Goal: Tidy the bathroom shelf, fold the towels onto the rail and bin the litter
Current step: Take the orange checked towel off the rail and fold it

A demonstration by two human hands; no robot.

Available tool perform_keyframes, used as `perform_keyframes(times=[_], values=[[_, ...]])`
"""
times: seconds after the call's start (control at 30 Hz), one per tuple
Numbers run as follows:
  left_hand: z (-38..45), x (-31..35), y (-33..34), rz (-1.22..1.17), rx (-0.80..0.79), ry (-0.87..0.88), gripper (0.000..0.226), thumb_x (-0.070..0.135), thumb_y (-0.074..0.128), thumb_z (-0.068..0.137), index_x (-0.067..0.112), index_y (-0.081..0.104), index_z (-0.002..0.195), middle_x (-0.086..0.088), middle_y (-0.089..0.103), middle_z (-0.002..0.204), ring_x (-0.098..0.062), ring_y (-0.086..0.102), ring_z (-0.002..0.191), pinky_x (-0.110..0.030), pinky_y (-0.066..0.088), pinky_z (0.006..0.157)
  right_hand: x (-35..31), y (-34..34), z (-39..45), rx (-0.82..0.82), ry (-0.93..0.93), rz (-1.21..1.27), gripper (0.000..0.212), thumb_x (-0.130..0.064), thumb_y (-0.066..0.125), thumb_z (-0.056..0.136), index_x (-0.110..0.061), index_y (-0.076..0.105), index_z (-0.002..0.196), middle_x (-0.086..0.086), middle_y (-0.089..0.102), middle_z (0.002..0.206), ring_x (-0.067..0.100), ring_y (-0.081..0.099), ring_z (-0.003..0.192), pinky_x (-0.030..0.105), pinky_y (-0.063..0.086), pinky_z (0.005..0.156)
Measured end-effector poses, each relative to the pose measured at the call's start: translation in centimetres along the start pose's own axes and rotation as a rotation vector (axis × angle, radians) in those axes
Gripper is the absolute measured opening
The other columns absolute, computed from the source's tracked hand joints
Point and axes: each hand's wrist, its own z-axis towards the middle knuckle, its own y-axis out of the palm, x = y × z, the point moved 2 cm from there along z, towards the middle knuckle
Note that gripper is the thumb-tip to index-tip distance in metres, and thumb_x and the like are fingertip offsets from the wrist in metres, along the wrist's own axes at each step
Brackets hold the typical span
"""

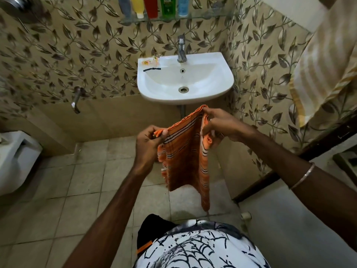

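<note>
1. Orange towel, woven with dark and white stripes, hangs folded in the air before the sink, long axis vertical.
2. Left hand and right hand pinch its top corners, fingers curled on the cloth.
3. Further away, coloured bottles stand on a glass shelf.

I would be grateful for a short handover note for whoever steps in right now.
Left hand and right hand each pinch a top corner of the orange striped towel, held up half-folded before the sink.
Bottles stand lined up on the glass shelf; a yellow towel hangs at right.
Left: finish folding, hang it; bin the wrappers on the sink rim.
</note>
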Motion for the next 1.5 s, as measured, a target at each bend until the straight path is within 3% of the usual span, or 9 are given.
perform_keyframes(times=[0.27,0.4,0.57,0.77,0.9,1.0,1.2,1.4,1.5], values=[[-1.5,0.8,4.5,-0.129,-0.039,0.015,0.008,0.02,0.063,0.095,0.014,0.064,0.09,-0.018,0.07,0.094,-0.024,0.067,0.081,-0.043,0.057,0.07,-2.8,1.9,1.1,0.133,0.016,0.091,0.045,0.006,0.061,0.089,-0.011,0.036,0.122,0.027,0.065,0.097,0.037,0.073,0.062,0.037,0.058,0.047],[-1.5,1.3,5.4,-0.162,-0.026,0.055,0.003,0.019,0.068,0.094,0.017,0.067,0.096,-0.006,0.074,0.093,-0.015,0.071,0.083,-0.027,0.057,0.069,-3.6,2.0,1.0,0.205,0.01,0.096,0.043,0.003,0.059,0.091,-0.012,0.033,0.122,0.026,0.065,0.097,0.034,0.075,0.066,0.042,0.061,0.052],[-1.0,2.2,5.7,-0.067,-0.03,0.153,0.044,0.013,0.083,0.078,0.022,0.066,0.117,0.008,0.074,0.106,-0.006,0.071,0.097,-0.021,0.058,0.076,-4.2,1.5,0.8,0.243,-0.001,0.172,0.044,0.001,0.063,0.089,-0.006,0.038,0.123,0.025,0.064,0.112,0.037,0.075,0.087,0.055,0.062,0.079],[1.6,3.9,4.8,-0.086,0.05,0.154,0.021,0.0,0.069,0.088,0.01,0.072,0.106,0.0,0.075,0.097,-0.014,0.072,0.092,-0.025,0.058,0.076,-3.1,0.5,0.7,0.326,-0.128,0.169,0.057,-0.036,0.075,0.085,-0.018,0.047,0.13,0.004,0.069,0.099,0.021,0.074,0.083,0.037,0.061,0.059],[2.6,5.1,3.8,-0.141,0.033,0.132,0.015,0.001,0.066,0.091,0.008,0.07,0.104,0.0,0.074,0.095,-0.01,0.072,0.089,-0.023,0.058,0.074,-0.9,-0.6,1.1,0.507,-0.282,0.273,0.087,-0.041,0.082,0.078,-0.034,0.029,0.146,0.008,0.054,0.131,0.024,0.056,0.122,0.048,0.054,0.095],[3.1,5.9,2.2,-0.183,-0.002,0.134,0.016,0.002,0.067,0.09,0.0,0.068,0.107,-0.005,0.074,0.096,-0.015,0.072,0.09,-0.026,0.058,0.075,0.9,-0.8,1.5,0.327,-0.222,0.31,0.097,-0.025,0.078,0.084,-0.03,0.014,0.157,0.013,0.042,0.153,0.03,0.04,0.142,0.058,0.036,0.114],[3.7,7.0,-1.4,-0.287,-0.15,0.173,0.019,0.003,0.069,0.088,0.003,0.068,0.107,-0.004,0.075,0.095,-0.018,0.072,0.092,-0.029,0.058,0.077,0.1,1.4,1.4,0.19,-0.308,0.371,0.052,-0.014,0.078,0.077,0.006,0.063,0.123,0.021,0.069,0.122,0.037,0.067,0.113,0.059,0.051,0.1],[5.1,5.7,-4.7,-0.398,-0.429,0.078,0.074,0.033,0.087,0.072,0.016,0.056,0.137,-0.009,0.067,0.127,-0.032,0.061,0.122,-0.041,0.054,0.093,-3.3,2.0,0.9,0.068,-0.435,0.411,0.026,-0.011,0.072,0.081,-0.011,0.069,0.107,0.001,0.078,0.1,0.021,0.075,0.097,0.034,0.061,0.078],[5.0,3.7,-4.9,-0.231,-0.554,-0.001,0.066,0.028,0.089,0.065,0.029,0.065,0.127,0.0,0.068,0.129,-0.021,0.063,0.123,-0.036,0.055,0.096,-4.8,1.7,0.8,-0.025,-0.47,0.469,0.032,-0.013,0.071,0.08,-0.009,0.067,0.111,0.004,0.077,0.105,0.025,0.072,0.104,0.036,0.06,0.085]])
